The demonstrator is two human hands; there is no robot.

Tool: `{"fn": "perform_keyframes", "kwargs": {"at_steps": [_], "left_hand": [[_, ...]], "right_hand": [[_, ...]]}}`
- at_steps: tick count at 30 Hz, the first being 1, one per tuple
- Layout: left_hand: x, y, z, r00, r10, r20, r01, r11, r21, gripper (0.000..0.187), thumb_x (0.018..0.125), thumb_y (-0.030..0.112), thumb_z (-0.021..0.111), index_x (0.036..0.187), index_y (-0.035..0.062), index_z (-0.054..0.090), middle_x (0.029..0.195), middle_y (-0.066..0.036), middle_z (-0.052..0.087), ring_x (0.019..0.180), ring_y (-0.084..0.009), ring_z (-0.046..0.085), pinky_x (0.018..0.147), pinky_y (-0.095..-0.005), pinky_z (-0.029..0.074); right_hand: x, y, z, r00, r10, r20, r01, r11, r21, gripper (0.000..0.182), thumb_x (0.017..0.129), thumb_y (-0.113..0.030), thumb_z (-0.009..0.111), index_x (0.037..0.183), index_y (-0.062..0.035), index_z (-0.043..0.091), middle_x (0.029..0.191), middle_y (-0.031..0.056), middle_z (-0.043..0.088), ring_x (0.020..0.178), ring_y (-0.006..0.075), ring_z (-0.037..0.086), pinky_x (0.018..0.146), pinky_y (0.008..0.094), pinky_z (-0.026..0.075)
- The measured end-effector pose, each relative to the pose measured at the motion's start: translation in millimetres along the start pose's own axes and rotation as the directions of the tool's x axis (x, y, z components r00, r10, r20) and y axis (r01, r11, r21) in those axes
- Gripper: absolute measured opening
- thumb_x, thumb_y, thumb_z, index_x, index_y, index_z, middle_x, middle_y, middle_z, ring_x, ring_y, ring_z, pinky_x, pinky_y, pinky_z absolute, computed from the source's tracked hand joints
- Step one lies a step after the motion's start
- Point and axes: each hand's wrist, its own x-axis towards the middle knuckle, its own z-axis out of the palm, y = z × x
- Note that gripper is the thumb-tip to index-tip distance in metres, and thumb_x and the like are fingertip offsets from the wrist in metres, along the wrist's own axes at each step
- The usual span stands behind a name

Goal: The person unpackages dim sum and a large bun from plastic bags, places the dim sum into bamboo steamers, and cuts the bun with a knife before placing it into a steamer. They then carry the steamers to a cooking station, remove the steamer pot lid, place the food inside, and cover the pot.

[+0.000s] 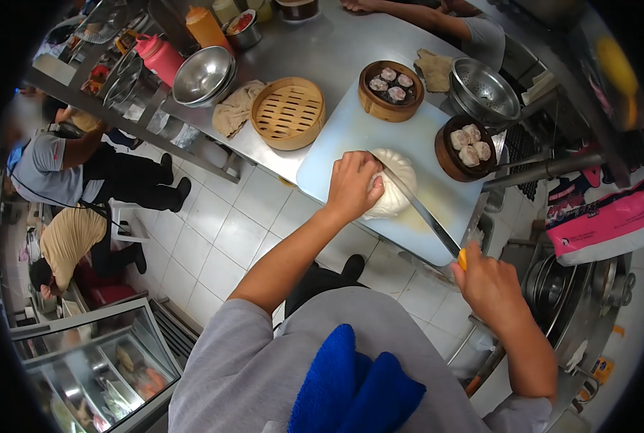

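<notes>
A large white steamed bun with a pleated top sits on a white cutting board. My left hand grips the bun's left side, its fingers curled close to the knife's tip. In my right hand is the yellow handle of a long knife, its blade lying diagonally over the bun. Whether the edge has entered the dough cannot be seen. Farther back on the board stands a bamboo steamer with several dumplings. A darker steamer at the right also holds several dumplings.
An empty slatted bamboo steamer and a cloth lie left of the board. Metal bowls, a colander and squeeze bottles stand around. Across the table rests another person's arm; two people work at left.
</notes>
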Motion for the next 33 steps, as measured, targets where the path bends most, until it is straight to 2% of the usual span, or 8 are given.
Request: {"fn": "perform_keyframes", "kwargs": {"at_steps": [6, 8, 13, 16, 19, 21, 27, 33], "left_hand": [[-1, -1, 4, 1.0, -0.011, -0.02, 0.011, 1.0, 0.01, 0.023, 0.07, 0.009, 0.066, 0.092, 0.0078, 0.06, 0.103, -0.007, 0.055, 0.099, -0.0283, 0.05, 0.081, -0.0388, 0.039], [-2, -2, 6, 1.0, -0.013, -0.027, 0.012, 1.0, -0.01, 0.023, 0.07, 0.009, 0.066, 0.093, 0.0078, 0.06, 0.102, -0.008, 0.055, 0.098, -0.0284, 0.05, 0.08, -0.0391, 0.039], [3, -5, 0, 0.999, -0.031, -0.018, 0.03, 0.997, -0.078, 0.023, 0.069, 0.008, 0.065, 0.092, 0.0077, 0.059, 0.102, -0.008, 0.055, 0.097, -0.0289, 0.05, 0.079, -0.0401, 0.038], [21, -8, -9, 0.997, -0.059, 0.044, 0.065, 0.989, -0.133, 0.027, 0.069, 0.007, 0.062, 0.097, 0.0072, 0.059, 0.108, -0.01, 0.056, 0.106, -0.0305, 0.049, 0.089, -0.0435, 0.036], [38, -1, -6, 0.994, 0.106, 0.003, -0.104, 0.983, -0.153, 0.037, 0.075, 0.014, 0.056, 0.111, 0.0069, 0.057, 0.122, -0.012, 0.054, 0.124, -0.0344, 0.043, 0.103, -0.05, 0.027], [40, 5, -1, 0.974, 0.123, 0.191, -0.105, 0.989, -0.103, 0.047, 0.083, 0.021, 0.046, 0.128, 0.0076, 0.051, 0.137, -0.011, 0.048, 0.137, -0.0338, 0.03, 0.112, -0.0553, 0.013], [35, 0, 5, 0.927, 0.162, 0.339, -0.119, 0.982, -0.143, 0.048, 0.093, 0.026, 0.034, 0.138, 0.0109, 0.045, 0.141, -0.007, 0.046, 0.136, -0.0283, 0.035, 0.113, -0.0547, 0.016], [36, 1, 4, 0.907, 0.203, 0.368, -0.166, 0.977, -0.13, 0.047, 0.092, 0.03, 0.042, 0.135, 0.0137, 0.049, 0.138, -0.006, 0.05, 0.134, -0.0283, 0.039, 0.112, -0.0524, 0.023]], "right_hand": [[24, -4, 3, 0.997, 0.014, 0.076, -0.02, 0.997, 0.072, 0.033, 0.09, -0.028, 0.061, 0.098, 0.0008, 0.047, 0.063, 0.0188, 0.062, 0.058, 0.0387, 0.062, 0.055, 0.0464, 0.05], [35, -8, 8, 0.999, -0.033, 0.04, 0.032, 0.999, 0.034, 0.03, 0.09, -0.026, 0.062, 0.091, 0.0001, 0.047, 0.061, 0.0161, 0.062, 0.057, 0.0326, 0.065, 0.052, 0.0411, 0.051], [52, -10, 19, 0.998, -0.031, 0.048, 0.028, 0.998, 0.052, 0.031, 0.09, -0.027, 0.061, 0.091, 0.0002, 0.046, 0.062, 0.0161, 0.063, 0.058, 0.0333, 0.066, 0.054, 0.041, 0.052], [56, -10, 16, 0.991, 0.017, 0.131, -0.028, 0.997, 0.077, 0.034, 0.091, -0.028, 0.06, 0.097, 0.0023, 0.046, 0.069, 0.0189, 0.064, 0.064, 0.0368, 0.066, 0.059, 0.044, 0.053], [62, -12, 15, 0.97, 0.062, 0.234, -0.09, 0.99, 0.111, 0.038, 0.091, -0.029, 0.059, 0.103, 0.0043, 0.046, 0.076, 0.022, 0.065, 0.07, 0.0398, 0.066, 0.063, 0.0471, 0.053], [66, -13, 17, 0.963, 0.072, 0.26, -0.105, 0.988, 0.116, 0.038, 0.091, -0.029, 0.059, 0.104, 0.0043, 0.046, 0.076, 0.0223, 0.065, 0.07, 0.0397, 0.066, 0.063, 0.0473, 0.053], [86, -14, 38, 0.976, 0.018, 0.219, -0.048, 0.99, 0.133, 0.031, 0.09, -0.024, 0.062, 0.093, 0.0013, 0.045, 0.069, 0.021, 0.065, 0.066, 0.0365, 0.067, 0.061, 0.0444, 0.054], [108, -15, 107, 0.988, 0.08, 0.133, -0.106, 0.974, 0.199, 0.035, 0.09, -0.027, 0.061, 0.099, 0.0015, 0.044, 0.072, 0.0218, 0.066, 0.067, 0.0383, 0.067, 0.061, 0.0458, 0.054]]}}
